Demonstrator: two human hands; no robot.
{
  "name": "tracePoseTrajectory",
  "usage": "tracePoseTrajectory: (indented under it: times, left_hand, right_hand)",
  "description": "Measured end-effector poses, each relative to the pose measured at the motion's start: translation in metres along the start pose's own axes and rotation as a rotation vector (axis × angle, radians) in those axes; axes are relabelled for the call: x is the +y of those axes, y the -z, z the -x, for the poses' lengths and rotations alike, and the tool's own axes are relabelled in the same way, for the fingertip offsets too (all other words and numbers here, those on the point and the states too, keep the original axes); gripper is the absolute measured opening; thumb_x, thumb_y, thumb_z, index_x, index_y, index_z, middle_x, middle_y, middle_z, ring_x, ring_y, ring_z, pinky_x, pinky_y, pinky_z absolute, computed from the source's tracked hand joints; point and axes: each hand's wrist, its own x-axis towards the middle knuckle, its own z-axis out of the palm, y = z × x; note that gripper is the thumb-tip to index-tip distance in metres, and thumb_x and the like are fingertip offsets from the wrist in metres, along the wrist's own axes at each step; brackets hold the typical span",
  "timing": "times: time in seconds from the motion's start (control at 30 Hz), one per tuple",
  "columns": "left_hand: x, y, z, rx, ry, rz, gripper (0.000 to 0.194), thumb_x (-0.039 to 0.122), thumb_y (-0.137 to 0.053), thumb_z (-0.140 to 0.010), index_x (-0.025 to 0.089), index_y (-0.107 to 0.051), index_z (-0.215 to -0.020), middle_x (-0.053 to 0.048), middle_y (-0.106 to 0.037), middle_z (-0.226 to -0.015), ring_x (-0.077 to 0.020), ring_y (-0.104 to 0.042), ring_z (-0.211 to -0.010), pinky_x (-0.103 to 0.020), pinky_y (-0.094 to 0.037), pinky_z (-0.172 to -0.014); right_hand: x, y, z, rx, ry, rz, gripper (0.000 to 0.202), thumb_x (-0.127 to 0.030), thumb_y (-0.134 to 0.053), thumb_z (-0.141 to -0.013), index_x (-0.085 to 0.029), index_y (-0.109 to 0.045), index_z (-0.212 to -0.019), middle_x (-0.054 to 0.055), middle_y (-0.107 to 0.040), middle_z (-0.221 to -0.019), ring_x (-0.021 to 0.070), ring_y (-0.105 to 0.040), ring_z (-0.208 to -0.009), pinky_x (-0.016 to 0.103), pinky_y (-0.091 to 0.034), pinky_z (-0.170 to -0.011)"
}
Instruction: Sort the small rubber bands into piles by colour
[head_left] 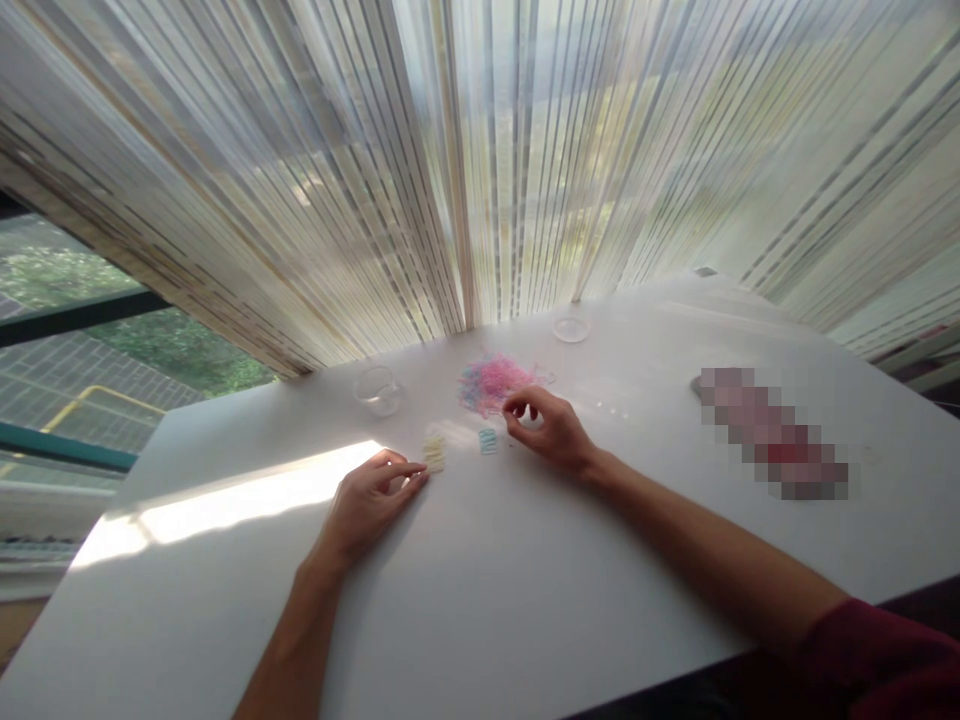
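Observation:
A loose heap of thin, small pink and blue pieces (496,382) lies on the white table; their exact kind is too small to tell. My right hand (551,425) is at the heap's near right edge, thumb and forefinger pinched together, and whatever is between them is hidden. Just left of it, several light-blue pieces (488,441) lie side by side in a short row. My left hand (379,495) rests by a similar row of yellow pieces (434,453). Its thumb and forefinger come together at the row's near left edge, and I cannot make out anything between the tips.
Behind my left hand stands a clear round plastic tub (379,391). A clear round lid (571,329) lies at the back near the striped string curtain (480,180). A blurred-out long object (772,435) is on the right. Sunlight crosses the white table (465,600) at left.

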Motion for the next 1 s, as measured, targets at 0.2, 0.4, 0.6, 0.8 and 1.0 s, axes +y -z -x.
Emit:
tracePoseTrajectory:
  times: [0.2,0.4,0.6,0.8,1.0]
  left_hand:
    - [0.0,-0.001,0.001,-0.004,0.016,0.017,0.022,0.04,-0.066,-0.087,0.022,-0.079,-0.09,-0.002,-0.067,-0.081,-0.01,-0.054,-0.058,-0.021,-0.044,-0.056]
    - [-0.002,-0.002,0.002,-0.017,0.037,0.046,0.022,0.038,-0.065,-0.087,0.021,-0.078,-0.092,-0.003,-0.068,-0.082,-0.011,-0.056,-0.062,-0.021,-0.045,-0.057]
    - [-0.001,-0.002,0.001,0.076,0.008,0.025,0.019,0.035,-0.064,-0.088,0.021,-0.077,-0.089,0.0,-0.064,-0.075,-0.0091,-0.046,-0.055,-0.022,-0.04,-0.053]
    - [-0.002,-0.002,0.001,0.125,-0.019,-0.033,0.019,0.034,-0.061,-0.09,0.02,-0.075,-0.09,0.001,-0.063,-0.074,-0.0092,-0.044,-0.056,-0.022,-0.04,-0.055]
    - [-0.004,-0.003,0.001,0.139,-0.02,-0.048,0.019,0.034,-0.061,-0.09,0.02,-0.074,-0.089,0.001,-0.062,-0.074,-0.0093,-0.044,-0.056,-0.022,-0.04,-0.055]
  right_hand:
    - [0.025,0.024,-0.013,0.127,-0.134,0.08,0.007,-0.02,-0.058,-0.081,-0.02,-0.065,-0.082,0.002,-0.069,-0.079,0.0146,-0.061,-0.068,0.027,-0.047,-0.063]
    - [0.044,0.032,-0.016,0.144,-0.232,0.137,0.01,-0.024,-0.061,-0.082,-0.019,-0.07,-0.083,0.003,-0.072,-0.081,0.015,-0.062,-0.068,0.027,-0.049,-0.065]
    - [0.044,0.03,-0.015,0.054,-0.173,0.202,0.01,-0.021,-0.061,-0.083,-0.02,-0.071,-0.083,0.003,-0.071,-0.081,0.0163,-0.063,-0.072,0.029,-0.051,-0.074]
    - [0.048,0.033,-0.018,0.144,-0.379,0.26,0.011,-0.02,-0.061,-0.082,-0.019,-0.071,-0.082,0.003,-0.071,-0.079,0.016,-0.062,-0.068,0.03,-0.05,-0.075]
    - [0.043,0.041,-0.016,0.03,-0.299,0.347,0.01,-0.018,-0.061,-0.082,-0.017,-0.071,-0.082,0.004,-0.066,-0.079,0.0167,-0.06,-0.073,0.029,-0.048,-0.077]
